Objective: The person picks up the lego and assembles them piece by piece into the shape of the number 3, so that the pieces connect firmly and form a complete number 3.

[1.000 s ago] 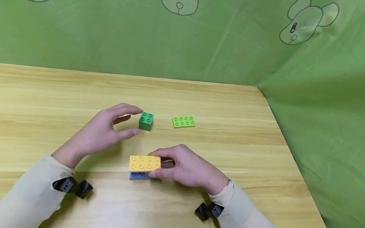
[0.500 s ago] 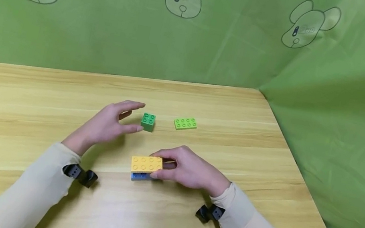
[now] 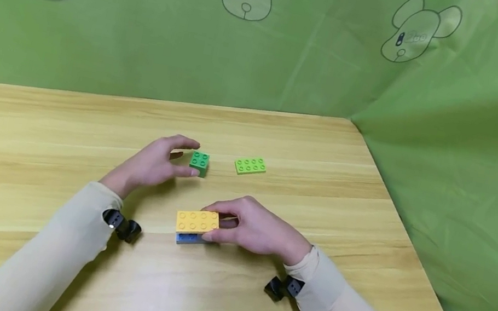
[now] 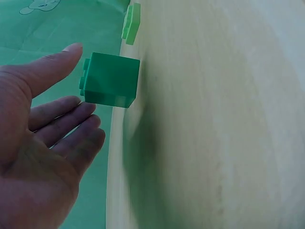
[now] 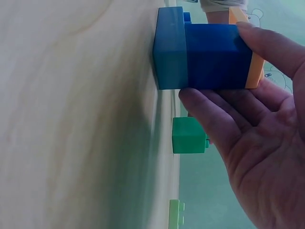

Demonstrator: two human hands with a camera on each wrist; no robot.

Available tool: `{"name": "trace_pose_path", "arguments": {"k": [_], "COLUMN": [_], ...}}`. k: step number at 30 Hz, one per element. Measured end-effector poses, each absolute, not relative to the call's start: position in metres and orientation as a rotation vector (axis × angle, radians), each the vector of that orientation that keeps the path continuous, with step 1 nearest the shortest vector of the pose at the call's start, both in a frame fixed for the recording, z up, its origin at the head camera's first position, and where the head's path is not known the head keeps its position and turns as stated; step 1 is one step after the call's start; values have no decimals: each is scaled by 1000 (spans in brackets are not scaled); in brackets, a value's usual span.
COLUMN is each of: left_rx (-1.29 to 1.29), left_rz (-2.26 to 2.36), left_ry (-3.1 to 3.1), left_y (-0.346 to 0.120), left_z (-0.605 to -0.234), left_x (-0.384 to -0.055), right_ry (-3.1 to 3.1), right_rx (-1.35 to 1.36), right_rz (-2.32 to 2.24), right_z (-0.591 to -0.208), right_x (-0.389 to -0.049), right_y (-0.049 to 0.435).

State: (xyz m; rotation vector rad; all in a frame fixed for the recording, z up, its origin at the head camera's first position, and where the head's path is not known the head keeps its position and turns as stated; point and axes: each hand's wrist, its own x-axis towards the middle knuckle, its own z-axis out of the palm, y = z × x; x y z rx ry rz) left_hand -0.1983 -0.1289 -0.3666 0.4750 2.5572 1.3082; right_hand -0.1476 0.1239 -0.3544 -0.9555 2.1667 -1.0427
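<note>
Left hand (image 3: 152, 163) has closed in on green cube (image 3: 199, 163), fingers apart | right hand (image 3: 256, 229) clamps yellow-blue stack (image 3: 196, 227)

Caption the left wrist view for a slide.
Left hand open beside a dark green block on the wooden table.

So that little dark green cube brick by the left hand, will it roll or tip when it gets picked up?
The dark green brick probably won't roll: it is boxy and sits flat on the table. It looks like rigid plastic, so it should stay stiff in a pinch. Its smooth sides may be slightly slippery for the left hand.
</note>
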Motion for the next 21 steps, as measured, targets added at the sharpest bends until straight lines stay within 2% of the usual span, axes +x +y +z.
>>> {"name": "trace_pose_path", "arguments": {"k": [21], "left_rx": [440], "left_rz": [1253], "left_ry": [2565], "left_y": [-123], "left_z": [-367], "left_x": [-211], "right_ry": [2129], "right_rx": [-920], "right_rz": [-1081], "right_z": [-355], "right_x": [-147], "right_y": [123]}}
